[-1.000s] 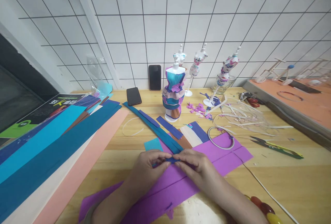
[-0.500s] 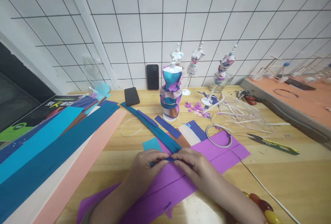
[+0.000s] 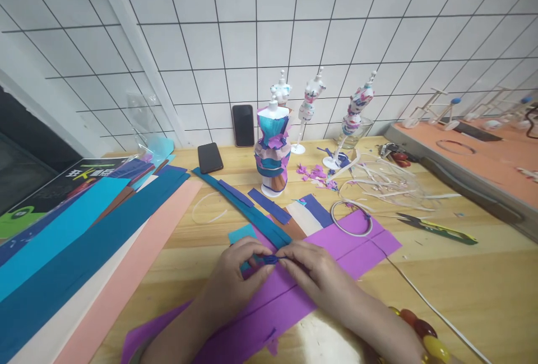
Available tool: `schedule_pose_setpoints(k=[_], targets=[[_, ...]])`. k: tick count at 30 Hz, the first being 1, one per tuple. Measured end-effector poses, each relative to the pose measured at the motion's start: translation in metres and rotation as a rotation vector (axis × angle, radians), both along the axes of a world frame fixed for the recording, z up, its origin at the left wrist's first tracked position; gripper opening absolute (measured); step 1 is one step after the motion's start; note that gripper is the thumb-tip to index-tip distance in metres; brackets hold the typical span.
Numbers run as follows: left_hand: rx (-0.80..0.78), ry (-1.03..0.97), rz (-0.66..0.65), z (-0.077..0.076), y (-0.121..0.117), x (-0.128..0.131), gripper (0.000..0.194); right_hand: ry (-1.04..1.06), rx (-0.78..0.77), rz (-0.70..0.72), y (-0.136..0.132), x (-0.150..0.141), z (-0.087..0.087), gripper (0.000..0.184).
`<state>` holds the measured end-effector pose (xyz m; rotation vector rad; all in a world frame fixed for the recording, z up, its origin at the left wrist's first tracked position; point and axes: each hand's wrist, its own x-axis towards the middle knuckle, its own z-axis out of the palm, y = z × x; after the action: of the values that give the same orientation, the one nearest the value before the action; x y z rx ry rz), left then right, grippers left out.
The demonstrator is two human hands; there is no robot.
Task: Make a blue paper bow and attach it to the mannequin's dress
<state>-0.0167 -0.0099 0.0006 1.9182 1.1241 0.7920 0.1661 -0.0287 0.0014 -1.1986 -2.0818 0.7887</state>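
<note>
My left hand [image 3: 237,273] and my right hand [image 3: 313,271] meet over a purple foam sheet [image 3: 353,249], fingertips pinched together on a small dark blue strip [image 3: 269,259]. Only a short bit of the strip shows between the fingers. A long teal strip [image 3: 235,204] runs from just behind my hands toward the back left, with short dark blue pieces [image 3: 269,205] lying beside it. Behind them stands a small mannequin [image 3: 272,151] dressed in blue, purple and cream layers.
Long foam sheets [image 3: 84,252] in blue, teal, white and peach cover the left of the wooden table [image 3: 462,285]. Two phones [image 3: 210,157], three more mannequins [image 3: 355,109], white tape ring [image 3: 351,218], tangled white strips [image 3: 386,182], snips [image 3: 435,228], and an orange tray [image 3: 483,156] at right.
My fingertips have drawn closer together on the blue strip, so less of it shows. The view has drifted slightly; the hands stay in the same place on the purple sheet.
</note>
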Motion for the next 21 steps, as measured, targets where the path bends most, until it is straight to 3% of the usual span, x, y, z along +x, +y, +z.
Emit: schedule_pose_setpoints(k=[3, 8, 21], targets=[[0.008, 0.020, -0.032, 0.0018, -0.0023, 0.0008, 0.019, -0.022, 0.021, 0.015, -0.0024, -0.0015, -0.0004, 0.019], [0.031, 0.065, -0.023, -0.0016, -0.0008, -0.0011, 0.010, -0.070, 0.023, 0.021, -0.0051, -0.0026, 0.0006, 0.020], [0.046, 0.057, -0.021, -0.0001, -0.0014, 0.0005, 0.010, -0.046, 0.049, 0.024, -0.0032, -0.0007, 0.0023, 0.019]])
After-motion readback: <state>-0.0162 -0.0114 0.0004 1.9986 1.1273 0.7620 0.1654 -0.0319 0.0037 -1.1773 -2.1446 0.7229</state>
